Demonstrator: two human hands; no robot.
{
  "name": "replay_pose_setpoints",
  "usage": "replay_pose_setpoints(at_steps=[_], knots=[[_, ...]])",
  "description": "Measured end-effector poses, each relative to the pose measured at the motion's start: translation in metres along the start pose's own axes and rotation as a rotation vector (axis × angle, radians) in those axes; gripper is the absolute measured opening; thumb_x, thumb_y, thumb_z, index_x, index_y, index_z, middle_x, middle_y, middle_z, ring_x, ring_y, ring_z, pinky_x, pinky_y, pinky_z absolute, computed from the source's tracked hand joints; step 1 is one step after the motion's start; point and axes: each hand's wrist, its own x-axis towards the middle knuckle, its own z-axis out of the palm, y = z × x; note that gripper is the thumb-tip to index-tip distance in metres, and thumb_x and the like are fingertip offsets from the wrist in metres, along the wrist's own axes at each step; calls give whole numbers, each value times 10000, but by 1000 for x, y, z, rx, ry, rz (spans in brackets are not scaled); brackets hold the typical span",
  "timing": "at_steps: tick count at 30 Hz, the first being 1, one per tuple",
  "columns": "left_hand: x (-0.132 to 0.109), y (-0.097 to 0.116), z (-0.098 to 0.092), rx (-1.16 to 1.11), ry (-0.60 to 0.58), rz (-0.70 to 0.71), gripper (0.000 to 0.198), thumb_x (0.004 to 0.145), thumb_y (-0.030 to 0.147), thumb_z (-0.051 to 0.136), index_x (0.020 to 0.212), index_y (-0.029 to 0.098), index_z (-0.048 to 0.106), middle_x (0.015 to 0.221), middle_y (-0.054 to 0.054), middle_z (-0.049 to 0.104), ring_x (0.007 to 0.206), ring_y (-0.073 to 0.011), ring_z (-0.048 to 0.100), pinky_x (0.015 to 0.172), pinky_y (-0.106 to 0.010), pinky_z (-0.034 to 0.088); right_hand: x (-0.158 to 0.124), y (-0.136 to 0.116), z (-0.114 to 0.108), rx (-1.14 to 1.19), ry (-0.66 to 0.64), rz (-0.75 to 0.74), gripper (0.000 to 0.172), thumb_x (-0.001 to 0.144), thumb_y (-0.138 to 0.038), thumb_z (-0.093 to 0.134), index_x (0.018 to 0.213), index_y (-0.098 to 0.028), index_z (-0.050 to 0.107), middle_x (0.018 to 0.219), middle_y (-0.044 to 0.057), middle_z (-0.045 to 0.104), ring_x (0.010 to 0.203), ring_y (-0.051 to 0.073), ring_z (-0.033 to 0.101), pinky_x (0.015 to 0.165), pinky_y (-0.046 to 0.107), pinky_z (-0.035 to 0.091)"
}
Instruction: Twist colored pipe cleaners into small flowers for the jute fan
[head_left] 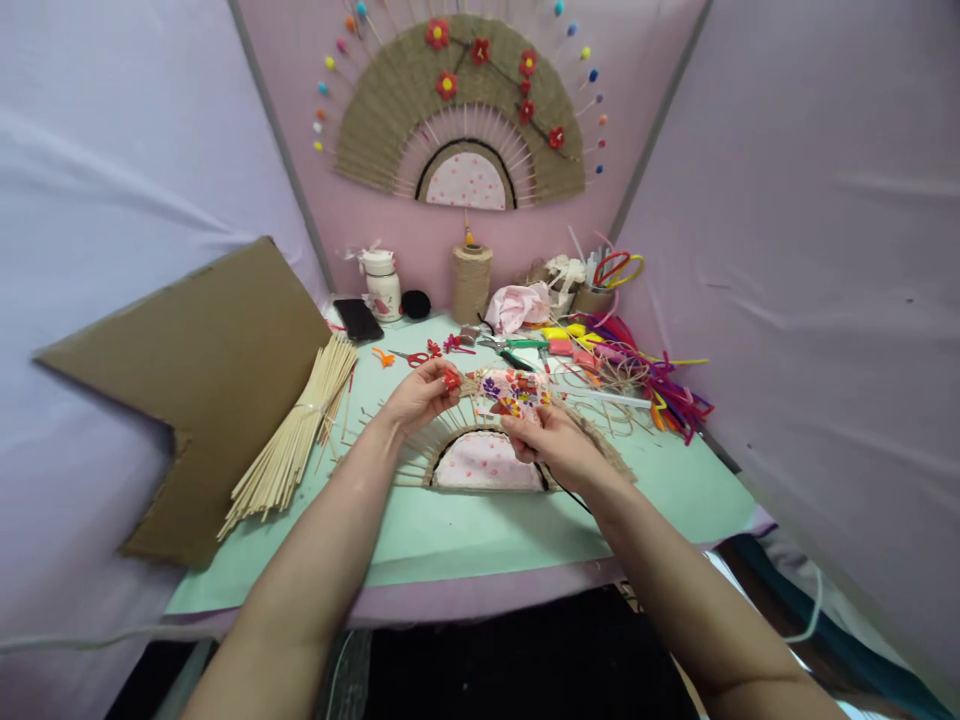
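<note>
My left hand (424,396) pinches a small red flower (451,380) between thumb and fingertips. My right hand (555,442) is wrapped round a floral-patterned hot glue gun (511,386). The gun's front end points left, close to the red flower; whether they touch I cannot tell. A long whitish glue stick (611,397) sticks out behind it, and a black cord trails below my right hand. Under both hands lies a half-round twine-woven fan (596,440) with thin sticks and a pink dotted centre (487,462), partly hidden by my hands.
A bundle of thin sticks (296,430) and a large cardboard piece (202,370) are at left. Behind lie red-handled scissors (417,359), pliers (517,345), a phone (358,320), a bottle (382,285) and a twine spool (472,285). Pipe cleaners (660,385) pile at right. A finished-looking fan (375,110) hangs behind.
</note>
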Motion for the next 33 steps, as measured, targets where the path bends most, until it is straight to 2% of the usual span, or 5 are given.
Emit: replay_pose_setpoints(at_steps=[6,15,33], knots=[[-1,-1,2,-4,-31,13,246,621,198,797,762,132,606,691,2,610,577,-56,562,563,-163,469,-2,-1,9,-126,-7,-49,366,753,-543,569,653,-203,477,476,-53,435,449,89,372,471,238,317],[-1,-1,0,-4,-36,6,254,627,195,794,794,147,609,680,12,592,575,-56,557,569,-166,462,-2,0,8,-309,-30,-75,460,839,-535,463,523,-201,460,448,-20,449,452,103,413,508,240,358],[-2,-1,1,13,-33,-5,264,610,213,806,784,146,619,670,12,600,568,-55,563,559,-158,468,-4,-5,7,-396,-35,-56,499,858,-506,447,467,-196,470,426,-16,470,436,98,435,523,236,369]])
